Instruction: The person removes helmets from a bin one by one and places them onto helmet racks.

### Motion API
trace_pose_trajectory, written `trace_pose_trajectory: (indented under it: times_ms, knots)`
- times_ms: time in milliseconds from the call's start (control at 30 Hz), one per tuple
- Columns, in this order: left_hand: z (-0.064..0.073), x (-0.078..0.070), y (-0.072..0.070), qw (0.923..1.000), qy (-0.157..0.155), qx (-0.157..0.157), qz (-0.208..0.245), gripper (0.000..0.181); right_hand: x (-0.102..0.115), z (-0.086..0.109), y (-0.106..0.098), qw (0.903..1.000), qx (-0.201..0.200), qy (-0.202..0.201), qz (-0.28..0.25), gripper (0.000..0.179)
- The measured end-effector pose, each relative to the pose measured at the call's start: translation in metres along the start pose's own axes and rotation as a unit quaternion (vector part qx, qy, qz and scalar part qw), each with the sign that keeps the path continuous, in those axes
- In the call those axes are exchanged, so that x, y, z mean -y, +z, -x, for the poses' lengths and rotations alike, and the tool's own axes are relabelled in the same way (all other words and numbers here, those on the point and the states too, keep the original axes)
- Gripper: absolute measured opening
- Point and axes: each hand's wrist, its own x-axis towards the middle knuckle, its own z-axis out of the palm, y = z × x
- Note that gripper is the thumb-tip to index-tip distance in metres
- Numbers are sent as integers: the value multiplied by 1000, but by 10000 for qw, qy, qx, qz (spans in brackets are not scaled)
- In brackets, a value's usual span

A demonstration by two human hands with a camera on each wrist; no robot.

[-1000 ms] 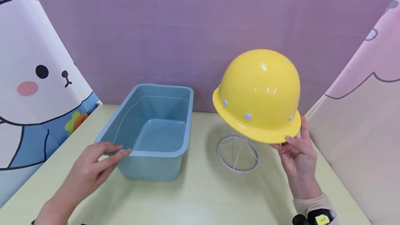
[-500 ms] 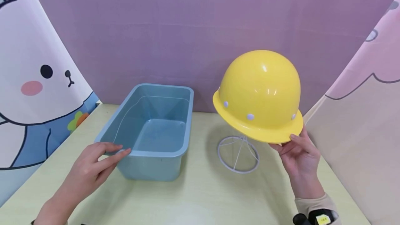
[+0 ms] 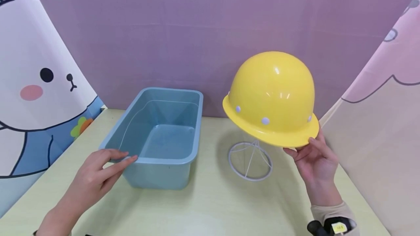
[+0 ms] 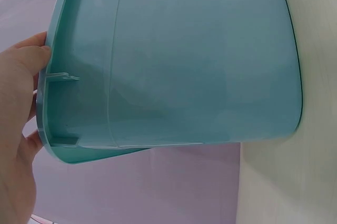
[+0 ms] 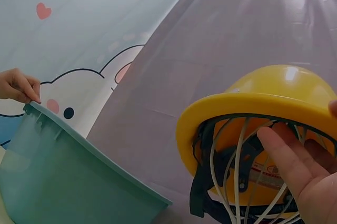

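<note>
The right hand (image 3: 316,159) grips the brim of the glossy yellow plastic hard hat (image 3: 272,97), perched on a white wire stand (image 3: 250,160), while the left hand's (image 3: 98,174) straight fingers steady the empty blue plastic tub's (image 3: 164,134) near rim on the pale green desk (image 3: 213,203)

Blue-green plastic bin (image 4: 184,56) fills most of the frame, seen from outside along its wall and rim. Left hand (image 4: 18,129) is seen at the frame's left edge, fingertips (image 4: 34,58) laid against the bin's rim beside a small moulded tab. Pale worktop (image 4: 316,129) is seen on the bin's far side from the hand; purple backdrop (image 4: 158,182) alongside.
</note>
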Motion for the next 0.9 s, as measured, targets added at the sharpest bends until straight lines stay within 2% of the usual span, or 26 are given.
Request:
trace_pose_trajectory:
  times_ms: [233, 467, 633, 900]
  knots:
    - [1, 0, -1, 10000, 8, -21, -35, 46, -1, 0, -1, 10000, -41, -21, -61, 62]
    - [2, 1, -3, 9999, -38, 39, -92, 47, -14, 8, 2, 9994, 204, -277, 45, 83]
    - [2, 0, -3, 9999, -92, 54, -127, 48, -21, 12, 5, 9983, -75, -513, 248, 86]
    - [2, -1, -3, 9999, -105, 62, -120, 49, -22, 17, 3, 9980, -393, -451, 206, 77]
